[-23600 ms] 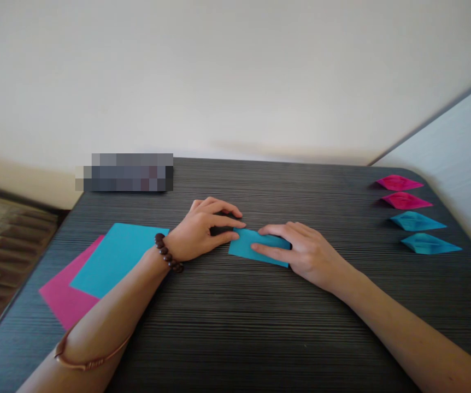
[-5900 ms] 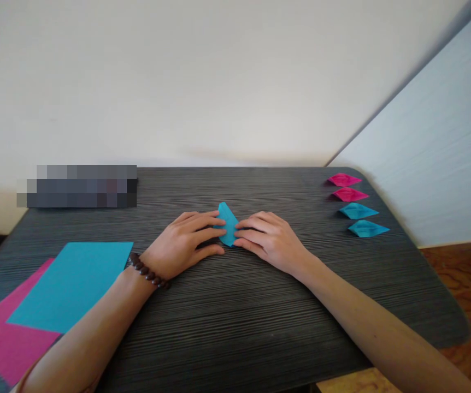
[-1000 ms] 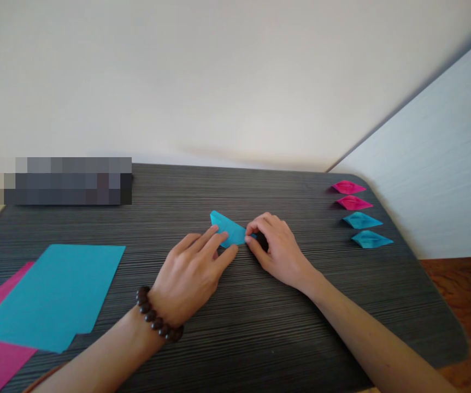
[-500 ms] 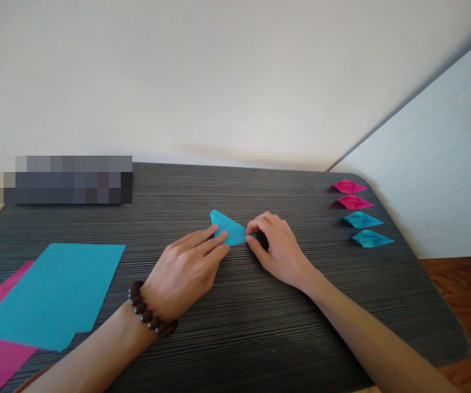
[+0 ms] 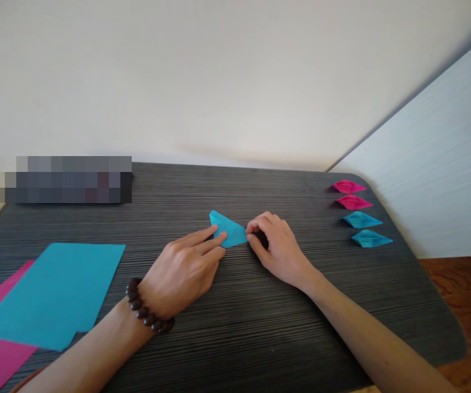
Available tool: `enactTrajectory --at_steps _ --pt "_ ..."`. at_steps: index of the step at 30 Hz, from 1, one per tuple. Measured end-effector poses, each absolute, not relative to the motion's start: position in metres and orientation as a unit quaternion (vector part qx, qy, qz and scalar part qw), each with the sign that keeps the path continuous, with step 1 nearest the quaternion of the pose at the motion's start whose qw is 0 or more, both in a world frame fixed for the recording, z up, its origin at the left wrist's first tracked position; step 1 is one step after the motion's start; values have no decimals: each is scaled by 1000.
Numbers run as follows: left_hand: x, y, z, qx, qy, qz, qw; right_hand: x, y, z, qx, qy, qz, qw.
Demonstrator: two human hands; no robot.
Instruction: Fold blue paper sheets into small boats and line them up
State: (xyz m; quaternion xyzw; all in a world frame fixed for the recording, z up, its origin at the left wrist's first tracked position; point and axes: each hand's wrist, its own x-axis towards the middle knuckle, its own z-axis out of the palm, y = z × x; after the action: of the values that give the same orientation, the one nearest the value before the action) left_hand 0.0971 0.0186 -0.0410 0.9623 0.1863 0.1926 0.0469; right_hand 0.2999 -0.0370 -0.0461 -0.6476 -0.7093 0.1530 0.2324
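Note:
A folded piece of blue paper lies on the dark table between my hands. My left hand, with a brown beaded bracelet at the wrist, rests its outstretched fingers on the paper's left part and lower edge. At the paper's pointed right end, the thumb and index finger of my right hand pinch the tip, which they partly hide.
Two pink folded paper boats and two blue ones stand in a column at the right. Blue and pink paper sheets overlap at the left. A pixelated object sits at the back left, by the wall.
My left hand has slid very slightly left and its fingers have drawn back a little on the blue paper. My right hand keeps its pinch at the tip.

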Motion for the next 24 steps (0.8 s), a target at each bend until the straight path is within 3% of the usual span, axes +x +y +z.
enactTrajectory --at_steps 10,16,24 --pt "95 19 -46 950 209 224 55 299 -39 -48 -647 -712 140 235" --pt "97 28 -50 918 271 248 151 298 -40 -52 -647 -713 126 241" --pt "97 31 -52 921 332 189 79 295 -41 -51 -640 -723 106 239"
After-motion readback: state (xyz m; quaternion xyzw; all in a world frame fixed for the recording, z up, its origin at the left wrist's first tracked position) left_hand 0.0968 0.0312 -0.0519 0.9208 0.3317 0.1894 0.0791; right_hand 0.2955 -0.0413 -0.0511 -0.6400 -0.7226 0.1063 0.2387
